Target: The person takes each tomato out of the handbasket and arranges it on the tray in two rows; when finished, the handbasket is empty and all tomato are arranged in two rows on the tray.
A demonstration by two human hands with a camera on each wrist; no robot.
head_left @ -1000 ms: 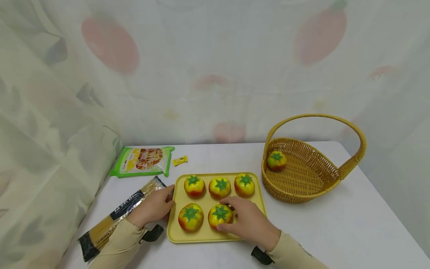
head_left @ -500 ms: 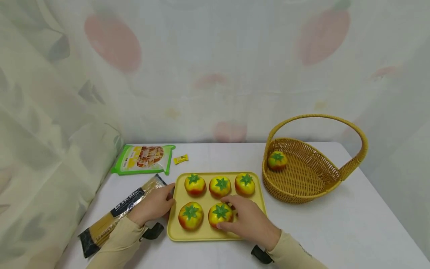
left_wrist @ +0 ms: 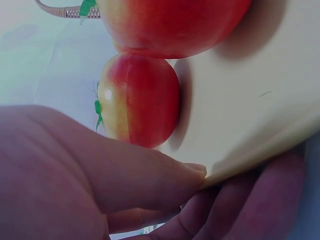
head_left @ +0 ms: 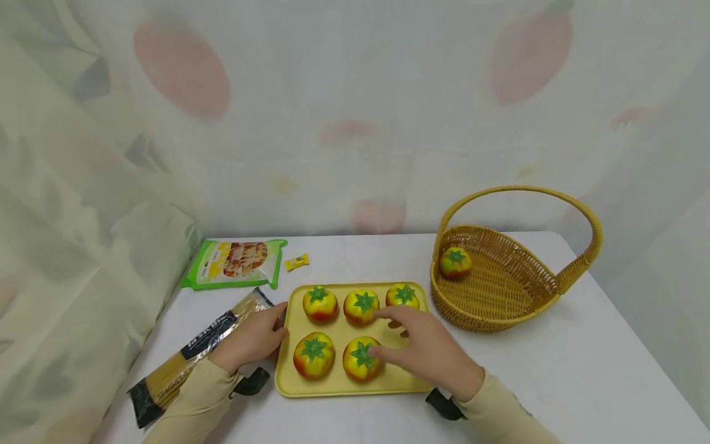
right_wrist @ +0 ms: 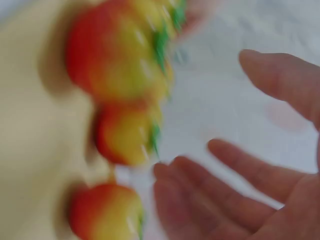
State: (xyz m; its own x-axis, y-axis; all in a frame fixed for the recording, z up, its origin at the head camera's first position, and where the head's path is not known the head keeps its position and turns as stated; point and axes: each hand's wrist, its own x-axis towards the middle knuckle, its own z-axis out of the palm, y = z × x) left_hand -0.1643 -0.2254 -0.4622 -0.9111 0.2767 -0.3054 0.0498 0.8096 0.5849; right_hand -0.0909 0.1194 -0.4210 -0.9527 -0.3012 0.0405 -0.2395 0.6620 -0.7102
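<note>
My left hand [head_left: 249,339] grips the left edge of a yellow tray [head_left: 299,390]; in the left wrist view its thumb [left_wrist: 165,175] lies on the rim with fingers curled beneath. Several round yellow-and-red toy fruits with green star-shaped leaves sit on the tray in two rows. Above the tray's right half is my right hand [head_left: 429,351], fingers spread and holding nothing. It hovers near the front-row right fruit [head_left: 357,365] and partly covers the back-right fruit [head_left: 402,295]. The right wrist view, blurred, shows a gap between this hand [right_wrist: 260,190] and the fruits [right_wrist: 120,55].
A wicker basket [head_left: 505,296] with a tall handle stands at the right, one similar fruit [head_left: 455,263] inside. A spaghetti pack [head_left: 172,376] lies under the left forearm. Behind it are a green-edged food bag [head_left: 235,265] and a small yellow packet [head_left: 296,262].
My right hand has let go of the front-row right fruit and moved up and slightly right, its fingers opening. The left hand stays at the tray edge.
</note>
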